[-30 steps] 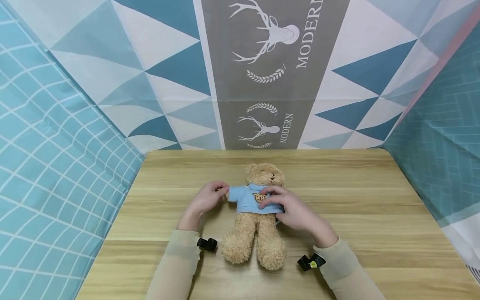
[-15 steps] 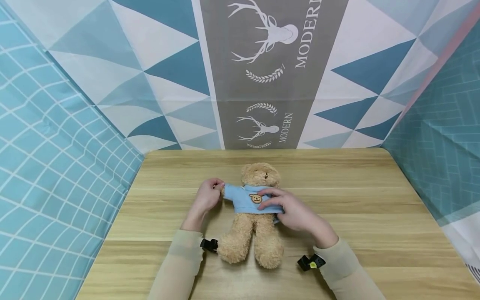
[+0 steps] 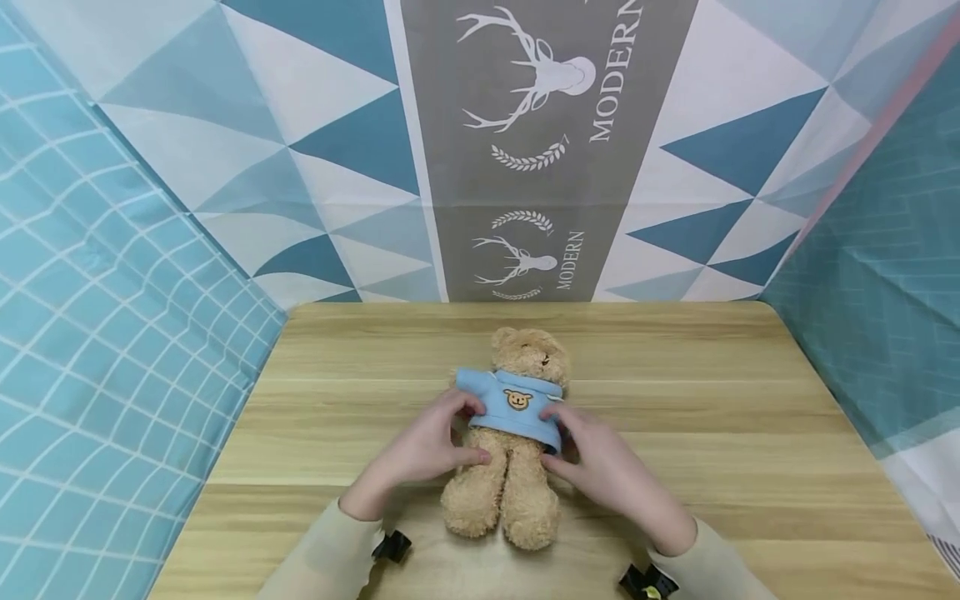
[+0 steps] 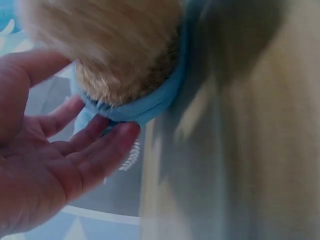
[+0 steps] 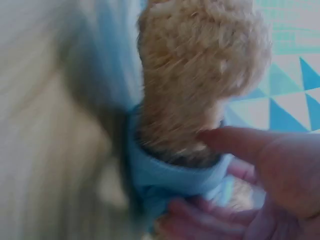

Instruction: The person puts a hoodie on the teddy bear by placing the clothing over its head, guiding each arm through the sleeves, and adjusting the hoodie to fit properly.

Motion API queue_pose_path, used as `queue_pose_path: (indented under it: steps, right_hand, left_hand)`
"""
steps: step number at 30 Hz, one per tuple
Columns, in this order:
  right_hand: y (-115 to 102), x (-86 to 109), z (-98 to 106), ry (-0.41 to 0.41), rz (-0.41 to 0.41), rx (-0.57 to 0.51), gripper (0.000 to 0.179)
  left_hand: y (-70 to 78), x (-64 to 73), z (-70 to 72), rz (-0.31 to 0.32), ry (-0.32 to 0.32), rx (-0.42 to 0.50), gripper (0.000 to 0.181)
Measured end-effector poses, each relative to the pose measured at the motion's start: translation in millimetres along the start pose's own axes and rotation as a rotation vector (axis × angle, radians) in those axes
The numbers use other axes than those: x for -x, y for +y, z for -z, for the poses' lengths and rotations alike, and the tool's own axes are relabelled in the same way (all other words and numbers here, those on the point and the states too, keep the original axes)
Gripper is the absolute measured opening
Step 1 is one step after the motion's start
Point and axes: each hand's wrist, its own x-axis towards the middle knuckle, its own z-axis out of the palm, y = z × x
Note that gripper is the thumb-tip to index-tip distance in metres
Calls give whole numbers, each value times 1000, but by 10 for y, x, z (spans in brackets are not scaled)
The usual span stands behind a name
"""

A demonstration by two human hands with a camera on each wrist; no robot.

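Observation:
A light brown teddy bear (image 3: pixel 528 487) lies on its back on the wooden table, head toward the far edge. It wears a blue shirt (image 3: pixel 495 412) with a small bear-face patch. My left hand (image 3: pixel 427 442) holds the bear's left-hand side as seen from above, fingers on the shirt and thumb on the upper leg. Opposite it, my right hand (image 3: pixel 603 462) grips the other side at the hem, its thumb on the leg. In the right wrist view, the thumb presses the fur while the other fingers (image 5: pixel 205 220) curl about the shirt.
The wooden table (image 3: pixel 750 467) extends on both sides of the bear. Its back edge meets a patterned wall cloth (image 3: pixel 517 167) with deer heads. A blue grid cloth (image 3: pixel 112 292) hangs at the left, a teal cloth (image 3: pixel 885 292) at the right.
My left hand has let go of the bear's arm and moved down to its waist and leg. The right hand has shifted down from the chest to the shirt's hem.

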Motion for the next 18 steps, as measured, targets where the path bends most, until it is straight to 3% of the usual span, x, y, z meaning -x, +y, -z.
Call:
queue_pose_path:
  steps: [4,9,12,18]
  right_hand:
    - [15,-31,-170,30,62,-43,52]
    - [10,-97,-322,65,142,-16,37]
    - [23,-113,-365,66,173,8,41]
    - [95,-159,-409,37,252,98,45]
  left_hand:
    - [-45,19,-124,20,60,-34,67]
    - [-74,-33,-268,-39,162,-155,43]
    - [-78,-41,-311,-62,171,-183,31]
    - [-73,-6,-309,-75,159,-231,36]
